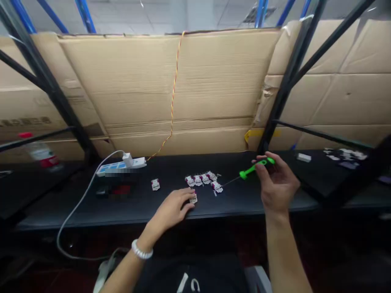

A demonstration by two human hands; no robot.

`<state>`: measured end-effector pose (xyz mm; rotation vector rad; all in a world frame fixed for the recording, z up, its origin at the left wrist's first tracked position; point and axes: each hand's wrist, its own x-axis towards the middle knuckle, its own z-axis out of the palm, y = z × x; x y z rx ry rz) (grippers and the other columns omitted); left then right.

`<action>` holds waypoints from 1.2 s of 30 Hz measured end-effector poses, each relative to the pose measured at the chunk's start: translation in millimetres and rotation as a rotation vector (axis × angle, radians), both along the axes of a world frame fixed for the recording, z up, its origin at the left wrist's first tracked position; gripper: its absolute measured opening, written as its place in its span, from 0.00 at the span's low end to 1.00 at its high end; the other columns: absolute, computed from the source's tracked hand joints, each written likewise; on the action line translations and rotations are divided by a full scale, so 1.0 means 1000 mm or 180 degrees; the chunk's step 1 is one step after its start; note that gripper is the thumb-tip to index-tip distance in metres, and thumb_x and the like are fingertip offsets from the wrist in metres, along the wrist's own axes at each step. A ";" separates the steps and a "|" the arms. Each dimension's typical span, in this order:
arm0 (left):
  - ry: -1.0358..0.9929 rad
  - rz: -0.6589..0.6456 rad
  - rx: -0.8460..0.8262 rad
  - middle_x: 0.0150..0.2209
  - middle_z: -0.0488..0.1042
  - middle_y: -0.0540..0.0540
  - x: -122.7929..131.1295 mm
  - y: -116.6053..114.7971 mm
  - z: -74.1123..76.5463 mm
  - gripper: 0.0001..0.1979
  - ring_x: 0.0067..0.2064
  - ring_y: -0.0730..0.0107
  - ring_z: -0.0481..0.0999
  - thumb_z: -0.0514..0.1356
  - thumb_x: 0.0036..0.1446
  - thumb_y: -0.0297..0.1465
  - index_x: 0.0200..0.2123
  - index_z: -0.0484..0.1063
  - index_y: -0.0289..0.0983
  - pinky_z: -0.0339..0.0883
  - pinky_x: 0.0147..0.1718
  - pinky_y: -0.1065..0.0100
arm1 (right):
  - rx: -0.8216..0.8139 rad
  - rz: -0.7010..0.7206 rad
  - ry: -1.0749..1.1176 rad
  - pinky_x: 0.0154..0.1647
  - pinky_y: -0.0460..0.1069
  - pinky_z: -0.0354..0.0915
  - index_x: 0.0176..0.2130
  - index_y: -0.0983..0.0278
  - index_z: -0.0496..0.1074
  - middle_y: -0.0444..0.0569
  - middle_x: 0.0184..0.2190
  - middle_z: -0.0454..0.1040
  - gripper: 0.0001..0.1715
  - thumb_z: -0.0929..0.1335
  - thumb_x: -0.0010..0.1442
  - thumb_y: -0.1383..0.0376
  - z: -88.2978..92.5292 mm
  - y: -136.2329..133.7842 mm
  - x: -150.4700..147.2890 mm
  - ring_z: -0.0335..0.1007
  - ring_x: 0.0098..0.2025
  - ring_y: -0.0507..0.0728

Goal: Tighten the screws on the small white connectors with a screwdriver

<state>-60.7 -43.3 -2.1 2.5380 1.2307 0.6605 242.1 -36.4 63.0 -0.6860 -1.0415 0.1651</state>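
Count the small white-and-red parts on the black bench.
7: one alone, four in a row, one at its right end, one under the left hand's fingertips. Others may be hidden.

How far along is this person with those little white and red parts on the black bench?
Hard to say what is finished: a cluster of small parts lies in a loose row, and one part sits apart to the left. In hand: the left hand rests on a single part, while the right hand holds a green screwdriver, tip toward the cluster. Which remain unworked cannot be told.
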 end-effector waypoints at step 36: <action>-0.0209 0.0200 0.0126 0.43 0.82 0.41 0.092 0.025 0.010 0.13 0.49 0.54 0.79 0.58 0.65 0.23 0.40 0.83 0.40 0.71 0.54 0.54 | 0.0240 -0.0145 0.0044 0.45 0.57 0.79 0.50 0.64 0.81 0.51 0.40 0.82 0.23 0.81 0.56 0.60 0.002 -0.001 0.007 0.81 0.36 0.58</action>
